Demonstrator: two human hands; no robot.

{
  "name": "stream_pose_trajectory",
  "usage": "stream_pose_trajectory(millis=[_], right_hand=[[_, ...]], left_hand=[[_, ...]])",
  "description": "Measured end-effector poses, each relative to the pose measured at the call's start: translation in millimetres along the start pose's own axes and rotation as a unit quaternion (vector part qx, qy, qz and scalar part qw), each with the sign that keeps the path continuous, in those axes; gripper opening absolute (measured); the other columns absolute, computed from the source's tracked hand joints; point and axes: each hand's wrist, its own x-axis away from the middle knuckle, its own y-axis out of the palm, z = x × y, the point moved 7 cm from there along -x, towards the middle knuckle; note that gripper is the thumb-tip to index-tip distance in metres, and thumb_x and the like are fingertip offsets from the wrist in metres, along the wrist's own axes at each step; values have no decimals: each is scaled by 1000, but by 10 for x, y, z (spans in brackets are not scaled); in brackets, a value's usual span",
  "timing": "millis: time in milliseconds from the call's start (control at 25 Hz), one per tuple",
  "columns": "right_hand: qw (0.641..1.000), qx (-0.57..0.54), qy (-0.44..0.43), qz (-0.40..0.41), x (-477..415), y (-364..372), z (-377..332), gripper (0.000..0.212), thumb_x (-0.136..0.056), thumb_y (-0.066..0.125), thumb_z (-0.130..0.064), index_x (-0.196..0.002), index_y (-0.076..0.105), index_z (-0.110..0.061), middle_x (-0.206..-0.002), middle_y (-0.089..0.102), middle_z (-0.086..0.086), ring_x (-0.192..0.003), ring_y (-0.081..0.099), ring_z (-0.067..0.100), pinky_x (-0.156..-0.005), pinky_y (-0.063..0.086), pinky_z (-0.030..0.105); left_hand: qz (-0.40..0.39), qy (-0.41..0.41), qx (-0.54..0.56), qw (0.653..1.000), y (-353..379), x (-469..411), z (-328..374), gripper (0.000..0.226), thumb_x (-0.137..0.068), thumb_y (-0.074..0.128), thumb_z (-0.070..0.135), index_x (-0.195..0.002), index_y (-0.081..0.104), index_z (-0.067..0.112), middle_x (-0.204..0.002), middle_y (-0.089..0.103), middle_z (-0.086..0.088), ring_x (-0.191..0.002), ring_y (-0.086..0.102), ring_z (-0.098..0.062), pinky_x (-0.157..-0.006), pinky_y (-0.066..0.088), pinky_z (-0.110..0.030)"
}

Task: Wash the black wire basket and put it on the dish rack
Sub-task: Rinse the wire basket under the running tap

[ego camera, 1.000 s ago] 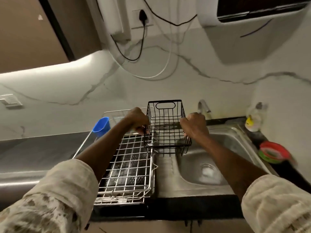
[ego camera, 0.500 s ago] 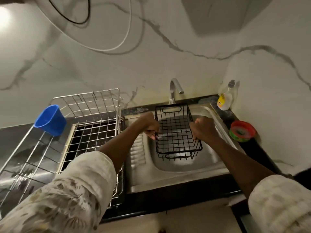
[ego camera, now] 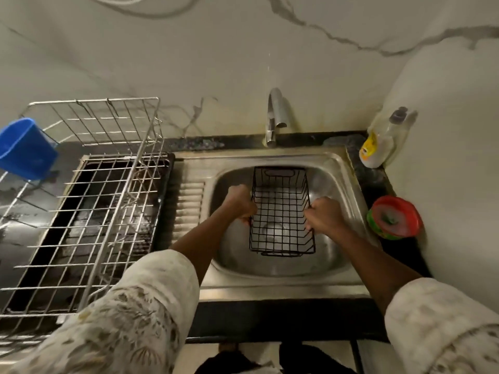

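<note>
— Marble wall, white with grey veins, is the biggest thing. What is below it?
— On the left is a steel rack, with a blue cup at its far left side. Right of it is the steel sink, under a tap.
— Where is the basket?
— The basket is down in the sink bowl, open side up, over the drain. I cannot tell if it touches the bottom. The left hand grips its left rim and the right hand grips its right rim, with the fingers curled round the wires.
— Any writing to read?
— The bottle in the right corner has a yellow label, but it is too blurred to read. Near it, right of the sink, stands a red and green tub, also blurred.
— Does something cover the rack?
— The left sleeve hides its near corner.
</note>
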Motion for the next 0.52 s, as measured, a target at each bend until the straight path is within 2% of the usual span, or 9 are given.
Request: stream_pose_trajectory(millis=[120, 240, 400, 520], right_hand=[[999, 39, 5, -33, -369, 203, 324, 9, -75, 56, -13, -71, 59, -5, -71, 68, 14, -60, 71, 26, -57, 63, 44], [996, 51, 26, -64, -640, 419, 625, 9, -74, 58, -16, -74, 60, -8, -75, 68, 14, -64, 71, 28, -59, 63, 46], [994, 51, 42, -86, -814, 665, 793, 3, -72, 53, -15, -70, 53, -13, -80, 67, 16, -68, 71, 31, -61, 63, 47], [994, 55, 54, -82, -868, 773, 833, 7, -71, 51, -19, -67, 51, -13, -79, 67, 14, -68, 71, 30, -63, 63, 46]], left_hand=[[-15, -24, 4, 1000, 306, -200, 13, 6, -87, 73, 10, -87, 70, 5, -81, 73, -7, -71, 72, -14, -67, 61, -22], [-35, -44, 44, 997, 594, -374, -62, 12, -89, 72, 6, -84, 63, 11, -78, 68, -5, -60, 69, -9, -50, 55, -15], [-67, -70, 52, 994, 813, -544, -216, 12, -90, 71, 6, -86, 61, 11, -84, 68, -9, -61, 71, -10, -59, 61, -21], [-75, -85, 61, 992, 872, -632, -296, 11, -91, 70, 4, -98, 62, 4, -84, 60, -8, -59, 68, -11, -59, 61, -23]])
